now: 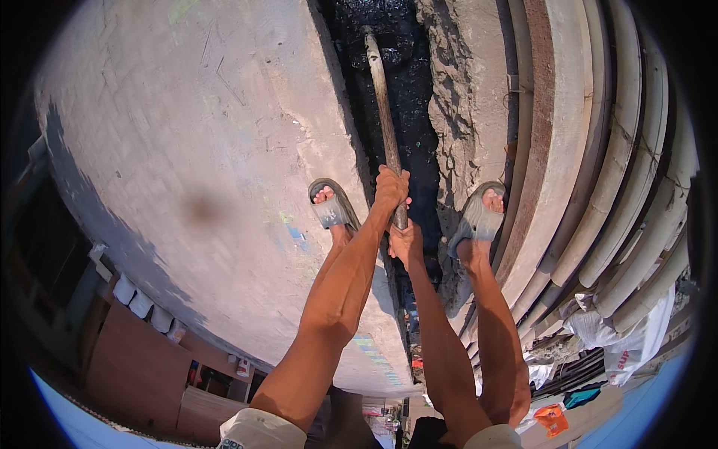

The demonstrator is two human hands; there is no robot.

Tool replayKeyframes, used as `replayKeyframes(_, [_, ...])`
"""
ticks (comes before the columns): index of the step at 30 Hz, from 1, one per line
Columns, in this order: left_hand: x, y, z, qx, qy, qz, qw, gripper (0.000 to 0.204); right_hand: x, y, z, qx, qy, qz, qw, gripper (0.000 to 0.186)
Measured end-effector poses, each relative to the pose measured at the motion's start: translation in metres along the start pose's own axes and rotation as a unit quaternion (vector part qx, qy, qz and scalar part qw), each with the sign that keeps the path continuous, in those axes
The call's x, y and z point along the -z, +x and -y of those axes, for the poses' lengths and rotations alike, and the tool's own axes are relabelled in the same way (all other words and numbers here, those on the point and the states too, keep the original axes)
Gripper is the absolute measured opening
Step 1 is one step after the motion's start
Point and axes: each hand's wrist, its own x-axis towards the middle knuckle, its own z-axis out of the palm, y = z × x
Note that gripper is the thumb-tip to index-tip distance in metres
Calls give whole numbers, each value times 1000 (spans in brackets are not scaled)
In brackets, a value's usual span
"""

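So both mitts are clamped around a long wooden handle [384,112], left hand [393,187] further up, right hand [405,243] on the butt end. It runs off toward 12 o'clock along a dark, wet trench [417,112]; the far end's too mucky to make out. Grey sandals straddle the gap, left one [333,217] at 9, right one [480,218] at 3. Pale slab [224,135] fills 9 to 11, long poles [624,142] curve around 2, and a white sack [636,344] slumps near 4.

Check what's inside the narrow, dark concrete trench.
Wet, glossy black muck, and the far end of a long brown wooden pole. Muck hides the bottom; whatever the pole's end carries is too coated to identify.
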Motion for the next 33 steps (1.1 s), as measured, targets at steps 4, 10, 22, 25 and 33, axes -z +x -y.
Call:
replayKeyframes(4, [-40, -29, 54, 61, -84, 53, 993, 63, 15, -63, -72, -70, 121, 7, 990, 22])
replayKeyframes(10, [-98, -116, 176, 173, -158, 91, 968, 37, 24, -181, -146, -159, -16, -69, 985, 21])
replayKeyframes(22, [-87, -186, 170, 62, -265, 42, 961, 30, 51, -207, -177, 2, -182, -113, 977, 21])
replayKeyframes(25, [-51, -107, 45, 14, -235, 9, 972, 34, 55, -86, -74, 61, -136, -85, 985, 25])
replayKeyframes(33, [5, 17, -122, -40, -136, -42, 989, 40, 36, 80, 93, 128, -22, -5, 992, 22])
